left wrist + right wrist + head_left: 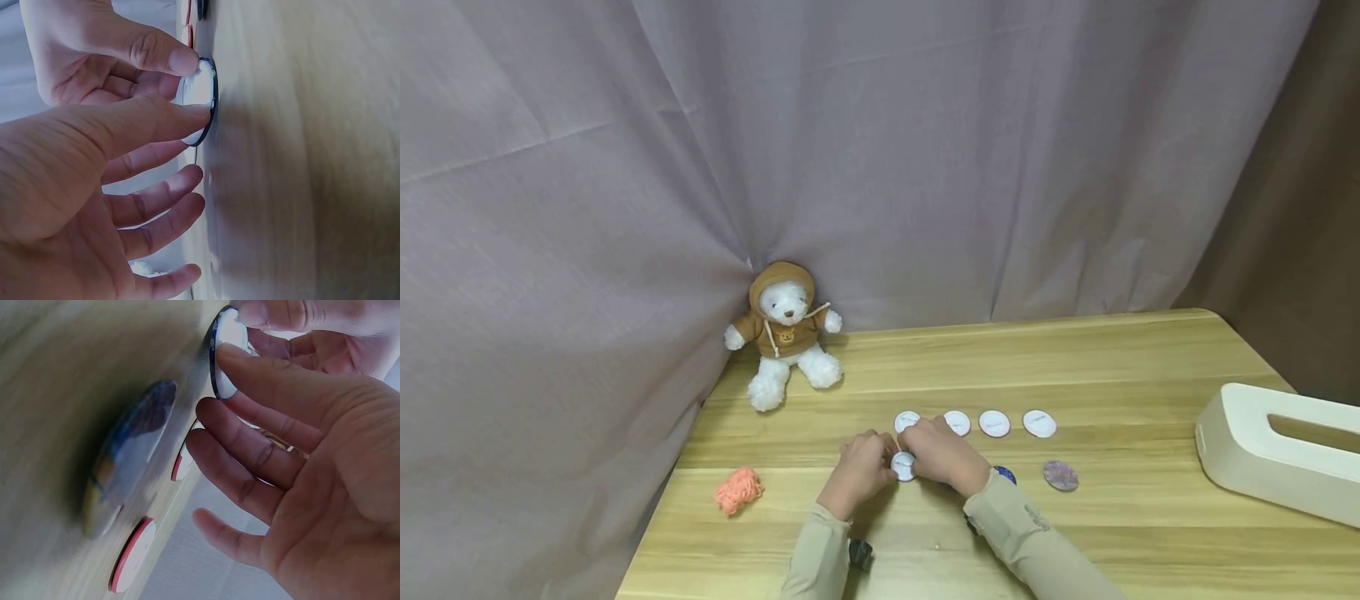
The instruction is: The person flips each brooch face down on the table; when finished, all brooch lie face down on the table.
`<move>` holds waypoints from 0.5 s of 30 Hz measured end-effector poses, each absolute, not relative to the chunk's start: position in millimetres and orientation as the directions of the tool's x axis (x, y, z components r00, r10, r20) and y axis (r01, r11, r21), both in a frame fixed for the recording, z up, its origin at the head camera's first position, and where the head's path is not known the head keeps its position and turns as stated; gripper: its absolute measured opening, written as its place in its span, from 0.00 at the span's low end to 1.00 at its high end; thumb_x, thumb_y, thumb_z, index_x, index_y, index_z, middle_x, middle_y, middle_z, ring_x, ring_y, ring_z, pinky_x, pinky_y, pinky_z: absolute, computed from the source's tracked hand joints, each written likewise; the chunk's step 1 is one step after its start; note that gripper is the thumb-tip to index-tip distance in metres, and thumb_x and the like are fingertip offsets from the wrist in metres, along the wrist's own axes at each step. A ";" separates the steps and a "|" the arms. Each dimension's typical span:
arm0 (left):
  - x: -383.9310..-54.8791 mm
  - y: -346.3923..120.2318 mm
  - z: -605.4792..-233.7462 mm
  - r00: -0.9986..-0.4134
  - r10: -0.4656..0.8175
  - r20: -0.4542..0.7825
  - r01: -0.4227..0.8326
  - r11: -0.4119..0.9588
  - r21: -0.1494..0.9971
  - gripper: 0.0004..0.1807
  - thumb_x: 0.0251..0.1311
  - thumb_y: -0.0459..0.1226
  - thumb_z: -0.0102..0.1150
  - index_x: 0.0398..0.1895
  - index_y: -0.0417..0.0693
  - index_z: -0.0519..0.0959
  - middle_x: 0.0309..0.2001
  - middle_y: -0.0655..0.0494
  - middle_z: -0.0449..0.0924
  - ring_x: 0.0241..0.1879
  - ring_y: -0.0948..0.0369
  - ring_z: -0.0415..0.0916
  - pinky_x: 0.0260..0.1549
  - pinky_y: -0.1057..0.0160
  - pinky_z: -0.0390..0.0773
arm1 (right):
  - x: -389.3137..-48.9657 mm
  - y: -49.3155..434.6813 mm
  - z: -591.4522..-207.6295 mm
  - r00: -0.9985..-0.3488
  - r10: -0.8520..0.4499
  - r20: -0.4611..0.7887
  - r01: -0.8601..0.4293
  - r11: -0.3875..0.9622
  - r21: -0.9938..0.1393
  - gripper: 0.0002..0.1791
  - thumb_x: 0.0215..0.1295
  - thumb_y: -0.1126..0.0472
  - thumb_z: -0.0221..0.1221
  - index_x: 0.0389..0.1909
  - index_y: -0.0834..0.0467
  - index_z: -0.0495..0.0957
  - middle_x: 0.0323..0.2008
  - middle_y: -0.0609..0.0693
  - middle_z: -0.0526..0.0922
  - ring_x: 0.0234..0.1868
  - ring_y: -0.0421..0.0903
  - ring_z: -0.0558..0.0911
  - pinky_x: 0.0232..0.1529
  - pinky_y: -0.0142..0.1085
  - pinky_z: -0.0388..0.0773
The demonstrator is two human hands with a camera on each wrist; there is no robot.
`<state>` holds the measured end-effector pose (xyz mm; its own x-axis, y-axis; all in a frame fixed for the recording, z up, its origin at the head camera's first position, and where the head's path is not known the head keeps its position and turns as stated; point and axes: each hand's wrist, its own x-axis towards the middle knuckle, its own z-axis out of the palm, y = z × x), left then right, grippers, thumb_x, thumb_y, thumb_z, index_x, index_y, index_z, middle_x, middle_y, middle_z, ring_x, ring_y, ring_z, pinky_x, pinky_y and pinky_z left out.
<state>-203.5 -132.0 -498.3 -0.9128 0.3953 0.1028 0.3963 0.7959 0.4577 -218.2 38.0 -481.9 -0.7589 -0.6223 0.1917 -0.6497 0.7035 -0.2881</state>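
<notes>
Both hands meet over one round pin badge, white back with its pin facing up. My left hand pinches its left edge, and in the left wrist view the thumb lies on the white back of the badge. From the other side my right hand grips the same badge between thumb and index finger; its other fingers are spread loosely. The badge's dark rim stands close over the table. Just behind the hands lies another white-backed badge, partly covered by the right fingers.
A row of white-backed badges continues right, ending at one badge. Nearer lie a purplish badge and a blue badge partly behind the right sleeve. Around them are orange yarn, a teddy bear and a white box.
</notes>
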 end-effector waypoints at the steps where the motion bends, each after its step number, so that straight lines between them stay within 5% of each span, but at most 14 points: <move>1: -204.0 -131.9 -498.5 -0.914 0.393 0.097 0.391 0.796 0.462 0.11 0.43 0.30 0.76 0.32 0.44 0.84 0.30 0.57 0.77 0.32 0.60 0.74 0.36 0.51 0.67 | -217.7 38.0 -482.2 -0.757 -0.622 0.199 -0.652 0.704 -0.282 0.15 0.40 0.71 0.70 0.15 0.53 0.74 0.14 0.38 0.67 0.18 0.39 0.64 0.26 0.40 0.68; 15: -204.8 -131.7 -499.3 -0.914 0.399 0.070 0.386 0.806 0.448 0.08 0.45 0.30 0.74 0.28 0.45 0.83 0.28 0.60 0.71 0.30 0.61 0.70 0.34 0.53 0.65 | -216.2 39.5 -484.0 -0.769 -0.609 0.195 -0.639 0.717 -0.280 0.19 0.40 0.75 0.67 0.13 0.52 0.67 0.14 0.39 0.63 0.19 0.40 0.62 0.27 0.43 0.67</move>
<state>-204.8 -131.7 -499.3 -0.9142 0.3992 0.0698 0.3863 0.8062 0.4481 -216.2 39.5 -484.0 -0.7690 -0.6087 0.1953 -0.6385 0.7169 -0.2799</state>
